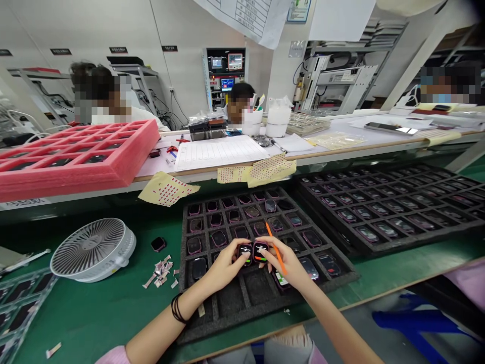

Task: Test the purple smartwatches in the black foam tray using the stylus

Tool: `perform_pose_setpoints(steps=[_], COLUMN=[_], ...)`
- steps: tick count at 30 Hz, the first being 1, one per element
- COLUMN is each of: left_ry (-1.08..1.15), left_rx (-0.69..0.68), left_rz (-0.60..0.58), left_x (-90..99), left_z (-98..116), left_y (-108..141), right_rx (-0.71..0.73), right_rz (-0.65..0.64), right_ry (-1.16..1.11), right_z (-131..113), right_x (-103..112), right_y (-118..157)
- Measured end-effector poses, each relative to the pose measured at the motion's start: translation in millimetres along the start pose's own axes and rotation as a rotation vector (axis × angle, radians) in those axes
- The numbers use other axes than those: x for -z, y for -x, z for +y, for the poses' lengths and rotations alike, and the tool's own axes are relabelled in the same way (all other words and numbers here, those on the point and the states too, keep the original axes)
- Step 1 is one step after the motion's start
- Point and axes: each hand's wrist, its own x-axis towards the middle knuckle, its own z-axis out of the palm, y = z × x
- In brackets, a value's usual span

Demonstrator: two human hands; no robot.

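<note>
Two smartwatch cases with lit screens are held side by side above a black foam tray. My left hand grips the left smartwatch, its thumb lying over the screen. The right smartwatch is in my right hand, which also has an orange stick lying across its fingers. Beneath my hands, several more watch cases sit in the tray's compartments. One with a lit screen, a watch case, lies just under my right hand.
A second black foam tray with many watch cases lies to the right. On the green mat are a grey fan, a lone watch case and small strips. Above, a shelf carries a pink foam tray and paper sheets.
</note>
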Motion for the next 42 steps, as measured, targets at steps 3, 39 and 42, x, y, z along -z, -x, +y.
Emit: perform_pose_setpoints(steps=[3,39,42], left_ry=[0.07,0.172,0.168], left_rx=[0.013,-0.003,0.011], left_rz=[0.022,0.05,0.051], left_x=[-0.6,-0.1,0.1], left_z=[-2.8,0.2,1.1], left_y=[-1.1,-1.2,-1.4], right_rx=[-0.01,-0.043,-0.045], right_rz=[0.043,0.098,0.109], right_ry=[-0.08,-0.152,-0.159], right_z=[-5.6,-9.0,-10.5], right_x=[0.8,3.4,2.9], right_y=[-0.7,-0.2,0.0])
